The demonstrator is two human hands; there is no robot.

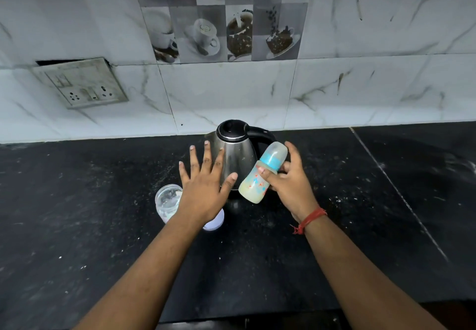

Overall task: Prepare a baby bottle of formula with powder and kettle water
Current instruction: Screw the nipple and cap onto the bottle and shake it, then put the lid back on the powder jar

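Both hands are out over the black table in front of the kettle. Left hand is spread wide, fingers straight and splayed, holding nothing; it hovers above a clear jar and a white lid-like piece that peeks out under the wrist, and its fingertips overlap the kettle's steel side in this view, though I cannot tell whether they touch it. Right hand grips the baby bottle, thumb across the front of the body and fingers curled behind it near the blue collar. The bottle is tilted, its capped top toward 1 o'clock and its base toward 7 o'clock, lifted off the table just at the kettle's 4 o'clock side. It looks cloudy and pale inside, and the clear cap is on.

With the collar and cap fitted and the contents milky, my judgement is that powder and water are already in, and the step in hand is mixing: shaking or swirling the closed bottle. The kettle stands upright at 12 o'clock with its lid down and its black handle pointing toward 3 o'clock.

Next move calls for a firm hold around the bottle's waist while it is agitated, keeping the cap end away from the kettle body, then setting the bottle upright on bare table at about 5 o'clock of the kettle. The free left hand could steady the base.
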